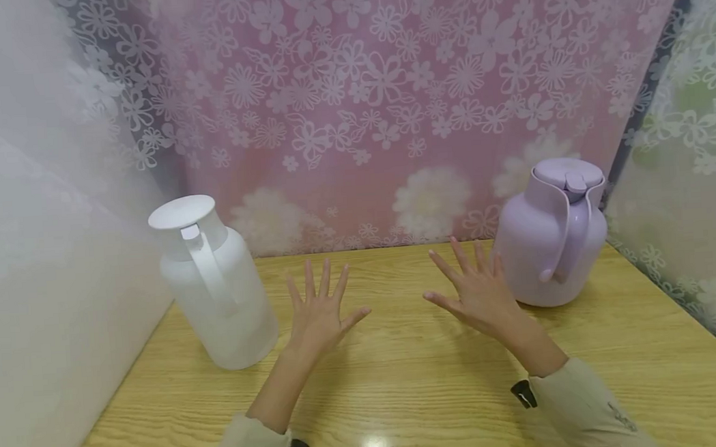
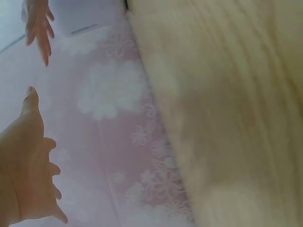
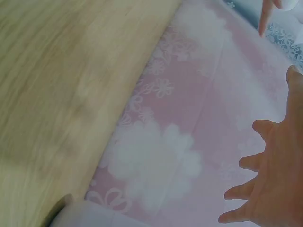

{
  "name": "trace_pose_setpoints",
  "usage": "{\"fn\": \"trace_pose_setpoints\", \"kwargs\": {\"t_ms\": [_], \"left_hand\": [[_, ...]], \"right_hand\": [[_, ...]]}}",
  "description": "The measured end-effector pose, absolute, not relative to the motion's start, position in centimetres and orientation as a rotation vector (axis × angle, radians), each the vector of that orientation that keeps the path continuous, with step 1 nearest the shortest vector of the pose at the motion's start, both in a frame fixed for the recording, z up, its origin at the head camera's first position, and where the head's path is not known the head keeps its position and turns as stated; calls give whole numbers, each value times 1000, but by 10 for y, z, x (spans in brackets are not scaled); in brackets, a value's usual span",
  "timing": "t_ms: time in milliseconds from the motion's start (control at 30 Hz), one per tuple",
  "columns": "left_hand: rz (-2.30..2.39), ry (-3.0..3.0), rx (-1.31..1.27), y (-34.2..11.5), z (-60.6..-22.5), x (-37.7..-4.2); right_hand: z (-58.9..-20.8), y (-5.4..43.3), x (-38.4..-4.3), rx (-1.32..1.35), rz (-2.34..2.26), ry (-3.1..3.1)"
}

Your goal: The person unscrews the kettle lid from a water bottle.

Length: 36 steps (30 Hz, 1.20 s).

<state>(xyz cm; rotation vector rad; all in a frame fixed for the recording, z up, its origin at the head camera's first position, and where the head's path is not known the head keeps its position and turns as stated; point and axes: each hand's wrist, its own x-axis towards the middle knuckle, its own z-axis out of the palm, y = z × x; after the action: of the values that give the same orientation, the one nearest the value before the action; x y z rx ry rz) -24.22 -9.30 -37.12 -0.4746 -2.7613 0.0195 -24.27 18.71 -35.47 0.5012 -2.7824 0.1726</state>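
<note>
My left hand point(image 1: 319, 319) is held over the table with its fingers spread, holding nothing. Just left of it stands a white jug point(image 1: 228, 306) with a round lid and a handle facing me. My right hand point(image 1: 482, 296) is spread too and also holds nothing. Beside it, to the right, a lilac thermos jug point(image 1: 546, 239) stands upright, its handle turned towards me; the hand's little finger overlaps its edge in the head view, and I cannot tell whether they touch. Part of the lilac jug point(image 3: 94, 217) shows at the bottom of the right wrist view.
The wood-grain table point(image 1: 380, 386) ends at a pink flowered curtain point(image 1: 351, 114) along the back. A pale wall or sheet point(image 1: 39, 236) borders the left, and a flowered curtain point(image 1: 695, 196) the right. Black clips or straps point(image 1: 524, 394) sit by both sleeve cuffs.
</note>
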Motion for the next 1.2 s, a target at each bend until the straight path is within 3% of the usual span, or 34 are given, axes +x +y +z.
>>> {"fn": "trace_pose_setpoints", "kwargs": {"t_ms": [333,633,967,1200], "left_hand": [[-61,-2471,-590,-109,-320,-215],[-148,-2225,-487,-164,-284,-193],[-512,-2039,-258,-238,-317,-200],[-725,-2019,-207,-263,-344,-208]], "right_hand": [[-324,154,-248,606,183,-2685],[-307,111,-256,769,393,-2627],[-328,51,-269,970,730,-2462],[-350,11,-279,1040,952,-2462]]}}
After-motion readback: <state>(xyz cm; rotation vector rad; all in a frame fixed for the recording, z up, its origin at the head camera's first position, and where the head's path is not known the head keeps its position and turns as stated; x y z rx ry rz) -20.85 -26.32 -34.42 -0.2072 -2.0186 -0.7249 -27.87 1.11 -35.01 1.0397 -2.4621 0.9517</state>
